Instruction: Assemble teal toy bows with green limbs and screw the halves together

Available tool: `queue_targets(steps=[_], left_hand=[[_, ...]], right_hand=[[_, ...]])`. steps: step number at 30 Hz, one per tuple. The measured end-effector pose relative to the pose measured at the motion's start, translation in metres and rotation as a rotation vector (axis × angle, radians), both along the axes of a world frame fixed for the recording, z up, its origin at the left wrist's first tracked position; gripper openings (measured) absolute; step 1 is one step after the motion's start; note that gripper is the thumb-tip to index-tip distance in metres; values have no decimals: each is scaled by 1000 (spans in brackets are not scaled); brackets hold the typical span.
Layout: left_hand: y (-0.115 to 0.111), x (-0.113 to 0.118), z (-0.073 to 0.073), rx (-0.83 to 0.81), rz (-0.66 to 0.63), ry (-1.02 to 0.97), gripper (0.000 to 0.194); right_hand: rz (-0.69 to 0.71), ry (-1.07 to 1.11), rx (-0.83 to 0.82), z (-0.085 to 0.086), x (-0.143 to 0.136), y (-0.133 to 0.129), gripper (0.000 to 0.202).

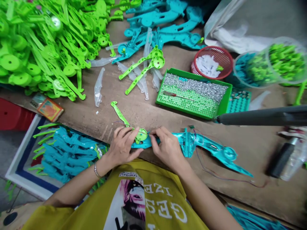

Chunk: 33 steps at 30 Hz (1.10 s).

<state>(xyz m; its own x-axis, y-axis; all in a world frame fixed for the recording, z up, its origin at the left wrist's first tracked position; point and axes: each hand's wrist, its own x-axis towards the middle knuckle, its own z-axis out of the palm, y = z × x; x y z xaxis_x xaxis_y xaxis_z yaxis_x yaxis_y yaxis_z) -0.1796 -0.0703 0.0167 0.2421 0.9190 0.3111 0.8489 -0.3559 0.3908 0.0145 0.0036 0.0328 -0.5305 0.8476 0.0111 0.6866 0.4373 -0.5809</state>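
Note:
My left hand [124, 141] closes over a bright green plastic arm with a round disc end [142, 134], its fingers by the disc and its thumb along the near edge. The arm's narrow end points away to the upper left. Under the disc lies a long teal plastic shell [213, 145], stretching right to a pointed tip. My right hand [165, 143] pinches a thin dark wire [150, 134] beside the disc; its fingers hide part of it. Red and blue wires [203, 166] trail from the shell's middle across the table.
A green tray [192, 111] holds many screws and a screwdriver [176, 95]. Behind it stand a red basket [212, 48] and clear tubs [250, 81]. Green arms [35, 48] heap at left, and teal shells [165, 32] lie at the back. A grey rod [263, 115] juts in from the right.

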Motion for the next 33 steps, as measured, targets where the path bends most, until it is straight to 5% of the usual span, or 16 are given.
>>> queue_targets(steps=[11,18,33], left_hand=[[0,-2,-6,-15,-39,26,76],[3,-2,3,-59,-54,103,48],[2,-3,8,-74,-113,329,38]], right_hand=[[16,-45,71,3,-8,-1,19],[180,13,88,-2,-8,-6,18],[83,-1,296,-17,3,0,16]])
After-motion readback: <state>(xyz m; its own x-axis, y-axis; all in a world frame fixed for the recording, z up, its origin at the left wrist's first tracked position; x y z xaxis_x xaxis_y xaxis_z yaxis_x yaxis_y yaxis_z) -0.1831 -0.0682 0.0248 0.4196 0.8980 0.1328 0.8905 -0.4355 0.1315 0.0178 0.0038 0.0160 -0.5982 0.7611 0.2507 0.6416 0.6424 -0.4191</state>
